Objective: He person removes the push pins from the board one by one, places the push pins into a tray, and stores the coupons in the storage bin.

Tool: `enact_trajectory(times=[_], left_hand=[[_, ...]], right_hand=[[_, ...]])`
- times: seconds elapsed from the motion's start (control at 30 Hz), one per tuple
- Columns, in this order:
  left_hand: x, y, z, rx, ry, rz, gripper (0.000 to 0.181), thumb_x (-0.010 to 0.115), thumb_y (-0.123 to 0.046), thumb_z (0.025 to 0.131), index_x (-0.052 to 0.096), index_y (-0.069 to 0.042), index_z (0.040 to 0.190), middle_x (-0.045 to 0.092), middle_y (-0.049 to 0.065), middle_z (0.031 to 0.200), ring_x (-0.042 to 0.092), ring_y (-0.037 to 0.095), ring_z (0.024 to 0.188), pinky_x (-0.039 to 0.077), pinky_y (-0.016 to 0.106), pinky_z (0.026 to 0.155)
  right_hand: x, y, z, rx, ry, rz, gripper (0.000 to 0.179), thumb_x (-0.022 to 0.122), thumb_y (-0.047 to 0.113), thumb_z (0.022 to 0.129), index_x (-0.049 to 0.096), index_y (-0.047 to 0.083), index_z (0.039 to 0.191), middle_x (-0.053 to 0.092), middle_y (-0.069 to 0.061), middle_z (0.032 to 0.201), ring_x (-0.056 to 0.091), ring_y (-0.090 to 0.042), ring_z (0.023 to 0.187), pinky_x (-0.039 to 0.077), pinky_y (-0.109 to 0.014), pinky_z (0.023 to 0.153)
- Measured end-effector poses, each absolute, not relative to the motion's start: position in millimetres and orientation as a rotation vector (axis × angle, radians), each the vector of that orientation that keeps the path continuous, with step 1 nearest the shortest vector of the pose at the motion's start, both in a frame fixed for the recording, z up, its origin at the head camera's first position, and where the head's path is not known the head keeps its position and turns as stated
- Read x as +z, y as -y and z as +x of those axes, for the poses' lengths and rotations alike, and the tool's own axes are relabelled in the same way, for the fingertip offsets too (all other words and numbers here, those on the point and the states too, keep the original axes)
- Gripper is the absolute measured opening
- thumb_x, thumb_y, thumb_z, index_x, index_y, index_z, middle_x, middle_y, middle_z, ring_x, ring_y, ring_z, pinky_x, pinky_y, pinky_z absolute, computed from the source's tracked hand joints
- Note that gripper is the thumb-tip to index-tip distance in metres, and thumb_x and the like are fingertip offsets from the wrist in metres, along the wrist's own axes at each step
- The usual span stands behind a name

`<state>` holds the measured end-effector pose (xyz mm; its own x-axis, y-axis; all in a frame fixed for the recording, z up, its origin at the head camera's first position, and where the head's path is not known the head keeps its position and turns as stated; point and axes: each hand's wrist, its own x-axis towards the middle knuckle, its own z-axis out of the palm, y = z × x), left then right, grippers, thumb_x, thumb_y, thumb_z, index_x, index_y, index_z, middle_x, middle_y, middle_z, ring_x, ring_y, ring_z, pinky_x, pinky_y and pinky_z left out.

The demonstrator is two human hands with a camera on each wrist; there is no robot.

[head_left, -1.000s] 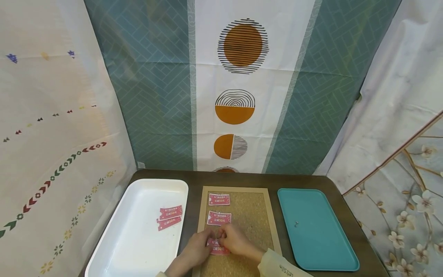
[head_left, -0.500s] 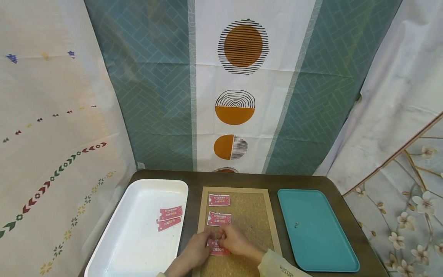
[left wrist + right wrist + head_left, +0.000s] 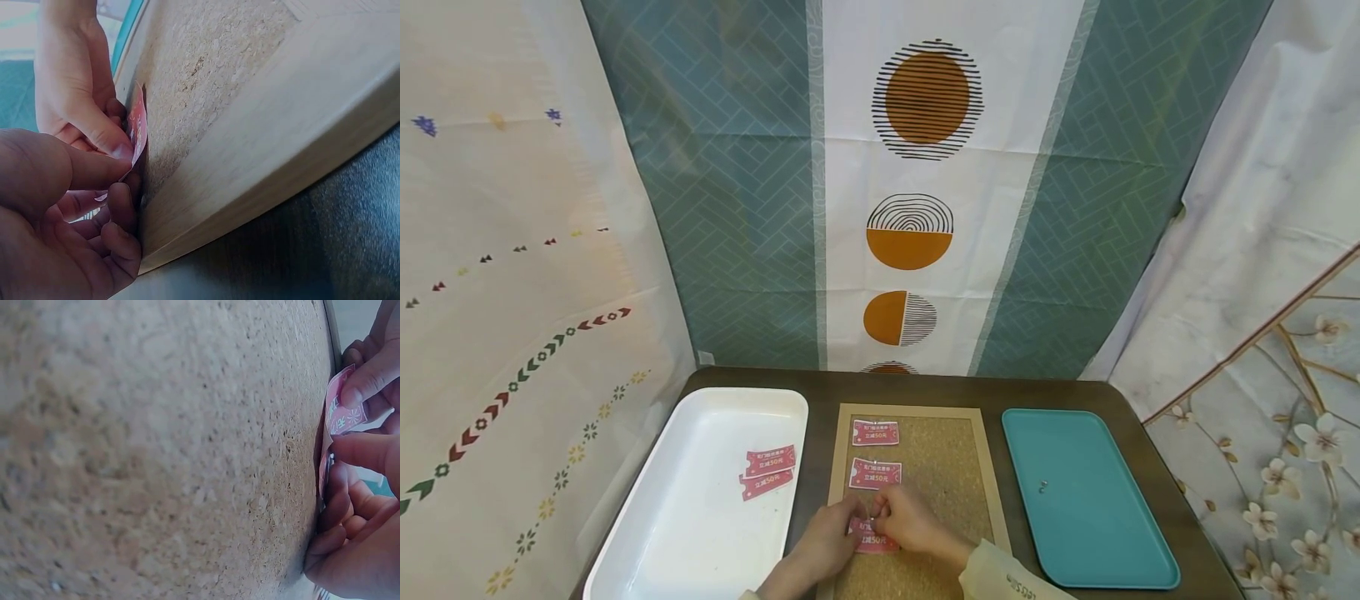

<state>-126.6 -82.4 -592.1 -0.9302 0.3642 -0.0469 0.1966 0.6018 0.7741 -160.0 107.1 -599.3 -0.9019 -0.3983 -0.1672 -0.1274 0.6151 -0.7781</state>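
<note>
On the framed corkboard (image 3: 955,467), my left hand (image 3: 827,537) pinches the left edge of a red and white paper coupon (image 3: 876,543). My right hand (image 3: 913,521) is at the coupon's top edge, thumb and forefinger together. In the right wrist view a tiny shiny metal pin (image 3: 332,457) shows between those fingertips, mostly covered. The coupon (image 3: 139,122) stands slightly bent against the cork in the left wrist view. Above it on the board are two more coupons, an upper one (image 3: 876,432) and a lower one (image 3: 875,473), each with a small shiny spot at its top.
Left of the board, a white tray (image 3: 700,500) holds two overlapping coupons (image 3: 769,461). A teal tray (image 3: 1090,517) on the right has a few tiny metal pieces (image 3: 1042,486) in it. All stand on a dark table (image 3: 992,394) in front of hanging cloths.
Both hands stay at the third coupon with only slight finger movement; its printed face shows a little differently between the fingers. Trays and other coupons have not moved.
</note>
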Motion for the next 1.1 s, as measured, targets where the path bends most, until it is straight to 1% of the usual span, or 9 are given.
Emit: enact_trajectory(times=[0.4,0.6,0.7,0.9,1.0,1.1], left_hand=[[-592.3,81.6,-126.8,1.232,-2.641,0.463,0.021,0.075,0.000,0.087,0.065,-0.010,0.103,0.064,-0.003,0.082,0.052,0.008,0.070,0.043,0.028,0.060],[-592.2,81.1,-125.8,1.232,-2.655,0.459,0.020,0.073,0.001,0.086,0.065,-0.010,0.102,0.061,-0.005,0.079,0.050,0.008,0.068,0.042,0.028,0.059],[-591.7,81.5,-126.1,1.232,-2.649,0.454,0.021,0.073,0.001,0.086,0.065,-0.010,0.102,0.062,-0.004,0.080,0.051,0.008,0.069,0.042,0.028,0.060],[-590.8,81.8,-126.3,1.232,-2.642,0.461,0.021,0.073,0.001,0.086,0.066,-0.009,0.103,0.065,-0.002,0.084,0.053,0.009,0.072,0.044,0.029,0.063],[-591.1,82.0,-126.4,1.231,-2.643,0.467,0.021,0.073,0.001,0.086,0.066,-0.009,0.103,0.066,-0.001,0.085,0.053,0.009,0.072,0.044,0.029,0.063],[-592.5,81.6,-126.1,1.227,-2.653,0.470,0.021,0.073,0.001,0.086,0.065,-0.009,0.103,0.067,0.000,0.086,0.053,0.009,0.073,0.045,0.029,0.063]], right_hand=[[-598.3,-106.3,-159.0,-1.182,-2.515,-0.392,0.021,0.079,0.001,0.086,0.066,0.015,0.078,0.058,0.007,0.063,0.048,-0.004,0.053,0.035,-0.019,0.047],[-600.1,-106.8,-159.3,-1.189,-2.521,-0.411,0.021,0.080,0.002,0.085,0.066,0.015,0.077,0.057,0.008,0.062,0.048,-0.003,0.053,0.035,-0.020,0.047],[-601.6,-107.1,-160.0,-1.196,-2.524,-0.418,0.022,0.080,0.002,0.084,0.065,0.016,0.076,0.057,0.008,0.062,0.048,-0.003,0.053,0.035,-0.019,0.046],[-601.6,-108.2,-161.3,-1.178,-2.503,-0.390,0.019,0.079,0.002,0.085,0.066,0.016,0.081,0.058,0.007,0.065,0.049,-0.003,0.055,0.036,-0.020,0.047],[-601.6,-109.6,-162.9,-1.166,-2.497,-0.416,0.017,0.078,0.002,0.086,0.067,0.015,0.084,0.058,0.008,0.066,0.049,-0.003,0.055,0.036,-0.020,0.047],[-601.4,-110.9,-163.4,-1.159,-2.500,-0.444,0.016,0.077,0.001,0.086,0.067,0.014,0.084,0.057,0.009,0.065,0.048,-0.002,0.055,0.035,-0.019,0.047]])
